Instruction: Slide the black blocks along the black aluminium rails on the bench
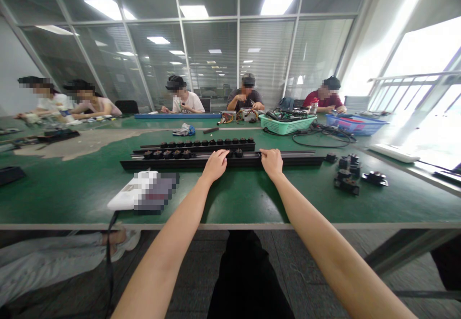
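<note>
A long black rail (298, 159) with a channel along its top lies across the green table in front of me. Several round black modules with pins (166, 154) sit in its left half, and another module (238, 153) stands between my hands. My left hand (216, 164) is closed over the rail's near edge, its fingertips beside a partly hidden module. Farther right, my right hand (272, 161) has its fingers closed on the rail; whether a small part is under them is hidden. Behind lies a second black rail (201, 145) filled with a row of similar modules.
Loose black modules (347, 171) lie to the right of the rail. A white device (131, 192) with a cable lies front left. Toward the back stand a green basket (286, 126) of cables and a blue basket (360, 124). Several people sit along the far side.
</note>
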Motion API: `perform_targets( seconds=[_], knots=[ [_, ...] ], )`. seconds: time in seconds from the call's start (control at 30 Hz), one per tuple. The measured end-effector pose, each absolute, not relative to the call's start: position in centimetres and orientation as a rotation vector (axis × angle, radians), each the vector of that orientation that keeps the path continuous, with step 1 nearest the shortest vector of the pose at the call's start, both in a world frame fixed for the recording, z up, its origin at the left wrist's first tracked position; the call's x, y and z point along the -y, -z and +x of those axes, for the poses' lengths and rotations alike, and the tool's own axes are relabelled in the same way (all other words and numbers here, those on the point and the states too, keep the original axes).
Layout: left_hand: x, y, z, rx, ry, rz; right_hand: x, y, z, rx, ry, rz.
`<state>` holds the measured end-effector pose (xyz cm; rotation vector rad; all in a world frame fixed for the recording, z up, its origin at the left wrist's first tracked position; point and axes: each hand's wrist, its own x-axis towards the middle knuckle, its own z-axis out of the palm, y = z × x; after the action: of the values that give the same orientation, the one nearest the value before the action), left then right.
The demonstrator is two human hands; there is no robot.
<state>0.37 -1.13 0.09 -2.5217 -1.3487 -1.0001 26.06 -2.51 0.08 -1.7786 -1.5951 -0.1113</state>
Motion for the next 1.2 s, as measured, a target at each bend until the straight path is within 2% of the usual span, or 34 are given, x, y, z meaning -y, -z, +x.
perform_targets(
  seconds=[1.2],
  knots=[
    [1.25,-0.16,0.38,1.349,1.019,-2.526,2.47,-0.23,26.4,1.562,0.077,-1.798]
  ],
)
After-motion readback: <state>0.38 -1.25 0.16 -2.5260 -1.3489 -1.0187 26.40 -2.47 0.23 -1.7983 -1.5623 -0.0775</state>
